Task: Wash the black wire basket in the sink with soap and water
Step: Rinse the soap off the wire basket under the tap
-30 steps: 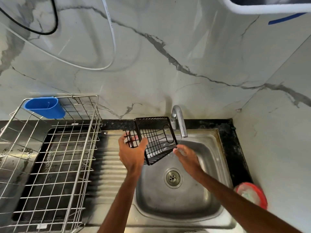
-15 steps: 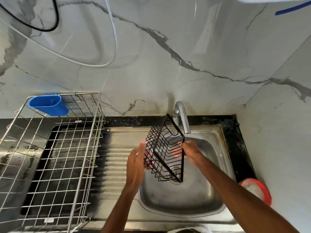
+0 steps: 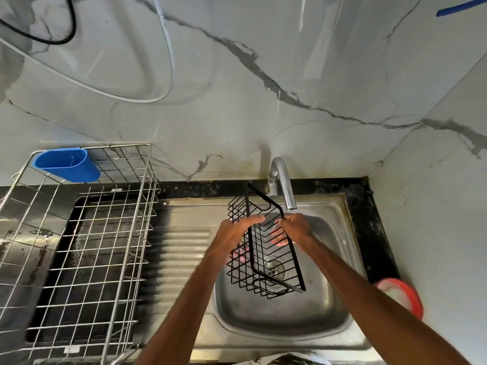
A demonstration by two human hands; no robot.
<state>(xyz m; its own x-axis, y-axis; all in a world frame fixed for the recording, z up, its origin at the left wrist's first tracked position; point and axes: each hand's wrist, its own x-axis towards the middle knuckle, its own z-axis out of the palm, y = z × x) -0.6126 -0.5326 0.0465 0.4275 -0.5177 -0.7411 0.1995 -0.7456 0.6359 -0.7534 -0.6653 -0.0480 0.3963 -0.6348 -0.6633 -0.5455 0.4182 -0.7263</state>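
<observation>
Hands meet at the black wire basket (image 3: 266, 248), which we see held in the air above the steel sink (image 3: 284, 320), tipped on its side so that its open face turns toward the right and its long frame runs from near the tap (image 3: 282, 183) down toward us. The left hand (image 3: 232, 235) grips the basket from the left, thumb stretched along the upper wires and fingers curled behind the mesh, where they show pink through the gaps. The right hand (image 3: 295, 230) closes on the top rim just below the spout of the tap, and its fingertips reach inside the basket. We cannot tell whether water runs from the spout. Through the lower wires we see the drain (image 3: 275, 267) at the bottom of the sink, well below the basket. To the left of the bowl lies the ribbed draining board (image 3: 181, 248), and on it, further left, stands a silver wire dish rack (image 3: 105, 233) with a blue plastic cup (image 3: 67, 164) hooked at its far left corner. A black counter (image 3: 363, 206) borders the sink at the back and on the right, against grey-veined marble walls (image 3: 237, 101). At the right edge, close to the right forearm, sits a red-rimmed round tub (image 3: 403, 296), blurred, so its contents stay unclear to us.
</observation>
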